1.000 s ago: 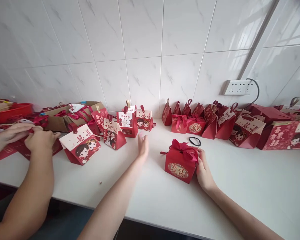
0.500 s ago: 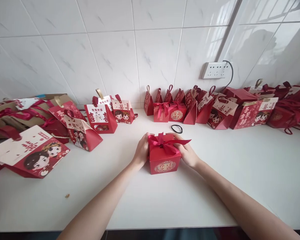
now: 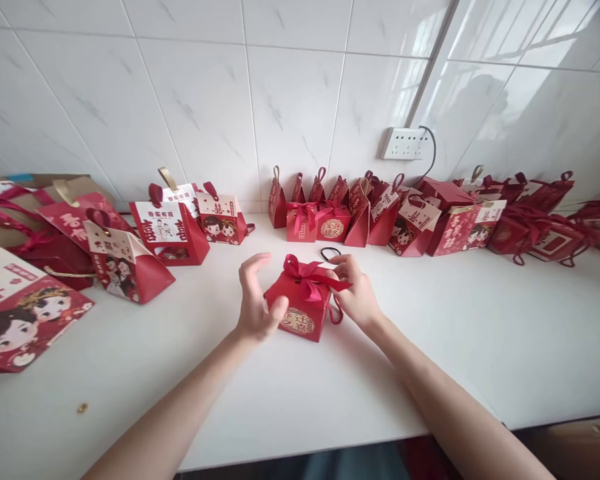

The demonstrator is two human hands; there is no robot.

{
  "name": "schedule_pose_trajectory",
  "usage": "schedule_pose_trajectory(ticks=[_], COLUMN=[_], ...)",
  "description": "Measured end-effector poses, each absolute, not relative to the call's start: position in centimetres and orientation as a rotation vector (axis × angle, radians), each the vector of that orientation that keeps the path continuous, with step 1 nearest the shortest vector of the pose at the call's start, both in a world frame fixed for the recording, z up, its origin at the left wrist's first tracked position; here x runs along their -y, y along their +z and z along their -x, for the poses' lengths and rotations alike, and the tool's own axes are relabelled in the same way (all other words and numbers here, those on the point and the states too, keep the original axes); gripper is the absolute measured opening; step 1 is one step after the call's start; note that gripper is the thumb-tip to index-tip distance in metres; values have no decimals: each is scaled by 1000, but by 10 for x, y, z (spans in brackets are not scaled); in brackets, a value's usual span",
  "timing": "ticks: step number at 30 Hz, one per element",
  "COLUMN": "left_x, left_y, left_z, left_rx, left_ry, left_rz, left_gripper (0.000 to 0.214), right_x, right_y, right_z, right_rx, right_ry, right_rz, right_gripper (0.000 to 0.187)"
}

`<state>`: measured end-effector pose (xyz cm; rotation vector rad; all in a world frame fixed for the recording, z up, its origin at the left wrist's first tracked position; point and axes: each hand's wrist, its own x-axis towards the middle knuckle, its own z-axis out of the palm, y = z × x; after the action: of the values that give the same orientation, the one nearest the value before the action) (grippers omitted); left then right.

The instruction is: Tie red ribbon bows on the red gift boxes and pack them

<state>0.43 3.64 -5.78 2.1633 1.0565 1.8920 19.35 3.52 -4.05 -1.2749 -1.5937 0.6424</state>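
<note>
A small red gift box (image 3: 300, 308) with a gold emblem and a dark red ribbon bow (image 3: 307, 275) stands on the white counter (image 3: 480, 333), turned at a slant. My left hand (image 3: 256, 300) hovers at its left side with curled, spread fingers, and only the thumb is near the box. My right hand (image 3: 356, 288) is at the box's right side, its fingers pinching the bow's ribbon tail. A loose ribbon loop hangs at the box's right edge.
A black hair tie (image 3: 330, 253) lies just behind the box. Rows of red gift bags and boxes (image 3: 365, 213) line the tiled wall, more at the left (image 3: 125, 263). A power strip (image 3: 404, 143) is on the wall. A small brown bit (image 3: 82, 407) lies near the front edge.
The box has been turned and shifted slightly left. My left hand has come off the box and opened. My right hand stays on the bow. The view has shifted right.
</note>
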Motion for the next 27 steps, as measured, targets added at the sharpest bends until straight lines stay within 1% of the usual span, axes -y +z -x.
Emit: schedule_pose_trajectory(ticks=[3,6,8,10,12,14,16,17,20,22,27], left_x=[-32,-35,-40,-44,-47,-46,-43,-42,-38,-37,-38], left_y=[-57,-56,-57,-58,-58,-56,-52,-50,-43,-41,-44], left_z=[-12,-8,-1,5,9,9,7,6,7,10,12], left_rx=[-905,-896,-938,-1041,-1171,-1277,-1305,-1272,-1068,-955,-761], left_ry=[1865,1833,1841,1856,1855,1821,1714,1644,1434,1345,1303], left_rz=[-2444,-2521,-2507,-2454,-2365,-2222,-2038,-1969,-1866,-1805,-1761], left_gripper=[74,75,68,59,51,42,33,34,49,57,76], right_x=[-34,-33,-35,-39,-41,-43,-42,-41,-40,-39,-38], right_y=[-40,-38,-37,-37,-39,-40,-41,-41,-41,-39,-39], right_z=[-196,-198,-199,-199,-199,-197,-196,-196,-198,-201,-208], right_rx=[1583,1470,1357,1256,1200,1207,1235,1244,1270,1315,1462], right_ry=[674,761,920,1183,1411,1491,1491,1502,1585,1651,1874], right_rz=[1246,1207,1148,1091,1052,1049,1050,1033,939,903,800], right_gripper=[24,25,30,37,38,35,35,36,39,38,31])
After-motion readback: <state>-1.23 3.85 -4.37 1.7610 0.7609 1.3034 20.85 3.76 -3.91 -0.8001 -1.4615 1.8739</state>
